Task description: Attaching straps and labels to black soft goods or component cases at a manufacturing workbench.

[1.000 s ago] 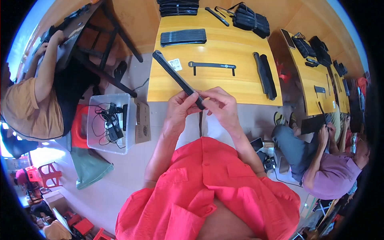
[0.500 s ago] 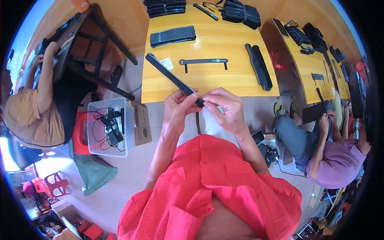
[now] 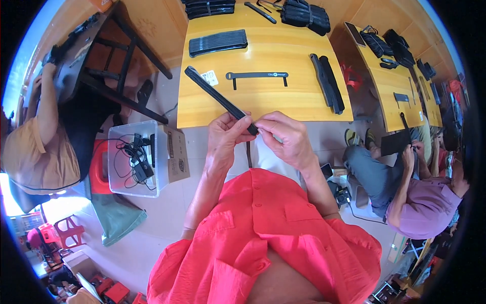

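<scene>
A long black strap-like bar (image 3: 215,93) runs diagonally from the yellow table (image 3: 263,106) down to my hands. My left hand (image 3: 225,136) grips its near end from the left. My right hand (image 3: 283,137) pinches the same end from the right, fingertips touching the left hand's. A thin dark strip (image 3: 248,154) hangs below between my hands. On the table lie a small white tag (image 3: 209,77), a black T-shaped bracket (image 3: 257,76), a ribbed black pad (image 3: 217,42) and two black bars (image 3: 328,83).
A clear plastic bin (image 3: 132,158) with black cables and a cardboard box (image 3: 174,154) stand on the floor at my left. One person sits at the far left (image 3: 30,152). Another in purple (image 3: 415,197) sits at the right by a second table (image 3: 405,76).
The view has shifted slightly, with the table and hands lower in the picture. My hands keep the same grip on the bar's near end.
</scene>
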Motion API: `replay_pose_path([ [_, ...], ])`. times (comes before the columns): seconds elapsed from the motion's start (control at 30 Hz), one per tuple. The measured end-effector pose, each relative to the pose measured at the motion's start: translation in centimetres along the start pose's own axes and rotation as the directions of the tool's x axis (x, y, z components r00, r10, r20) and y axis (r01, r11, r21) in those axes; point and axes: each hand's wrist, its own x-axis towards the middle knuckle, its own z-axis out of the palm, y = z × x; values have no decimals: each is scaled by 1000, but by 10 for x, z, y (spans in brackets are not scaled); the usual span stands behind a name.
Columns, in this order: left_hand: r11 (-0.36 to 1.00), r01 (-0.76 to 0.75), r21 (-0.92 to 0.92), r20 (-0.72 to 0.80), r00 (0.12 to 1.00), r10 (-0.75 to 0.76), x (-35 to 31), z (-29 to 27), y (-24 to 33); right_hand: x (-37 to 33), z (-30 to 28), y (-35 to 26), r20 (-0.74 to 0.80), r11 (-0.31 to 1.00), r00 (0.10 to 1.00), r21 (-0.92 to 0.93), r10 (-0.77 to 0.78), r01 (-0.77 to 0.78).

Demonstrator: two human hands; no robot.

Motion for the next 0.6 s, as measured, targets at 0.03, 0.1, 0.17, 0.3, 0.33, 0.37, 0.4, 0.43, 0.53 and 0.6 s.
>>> replay_pose_path([
  [0.03, 1000, 0, -2, -1, 1000, 0, 0, 0, 0, 0, 1, 0, -3, 1000, 1000, -25, -14, 14],
  [0.1, 999, -23, 25, -1, 1000, 23, 1, -1, 0, -1, 3, 1, -7, 999, 1000, -30, -19, 19],
  [0.17, 999, -28, 29, -12, 1000, 29, 0, 0, -1, -2, 5, 1, -11, 999, 1000, -35, -23, 22],
  [0.3, 999, -34, 39, -14, 999, 35, 0, 1, -3, -4, 9, -1, -34, 996, 999, -86, 16, -19],
  [0.33, 999, -34, 39, -15, 999, 35, -1, 1, -2, -4, 9, -1, -42, 997, 999, -64, 31, -34],
  [0.37, 998, -35, 44, -10, 999, 36, -1, 1, -2, -4, 9, -1, -42, 997, 999, -64, 31, -34],
  [0.4, 998, -36, 49, -5, 999, 37, -1, 1, -1, -5, 9, -1, -38, 996, 998, -63, 55, -57],
  [0.43, 998, -36, 48, -5, 999, 36, -1, 1, -2, -5, 10, -1, -33, 995, 996, -62, 78, -80],
  [0.53, 994, -50, 94, 13, 999, 49, 0, 0, -3, -5, 12, -1, -58, 990, 992, -78, 112, -116],
  [0.6, 993, -55, 100, 30, 998, 53, 0, 1, -2, -5, 13, 0, -55, 989, 989, -42, 137, -140],
])
